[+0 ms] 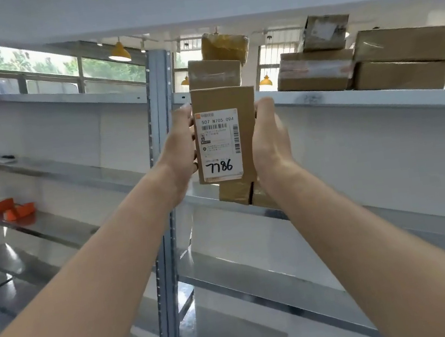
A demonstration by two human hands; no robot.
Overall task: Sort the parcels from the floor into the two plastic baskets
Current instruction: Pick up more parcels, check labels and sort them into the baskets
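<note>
I hold a tall brown cardboard parcel (241,101) upright at arm's length in front of metal shelving. Its white shipping label carries the handwritten number 7786. My left hand (181,148) grips its left side and my right hand (269,137) grips its right side, fingers wrapped behind. A smaller taped box (235,193) shows just below it; I cannot tell whether my hands hold that box or it rests on the shelf. No basket and no floor are in view.
Grey metal shelving (347,98) fills the view, with an upright post (155,98) left of the parcel. Two boxes (215,71) are stacked behind the parcel, and several more cardboard boxes (398,60) on the upper right shelf. Orange items (10,209) lie on a left shelf.
</note>
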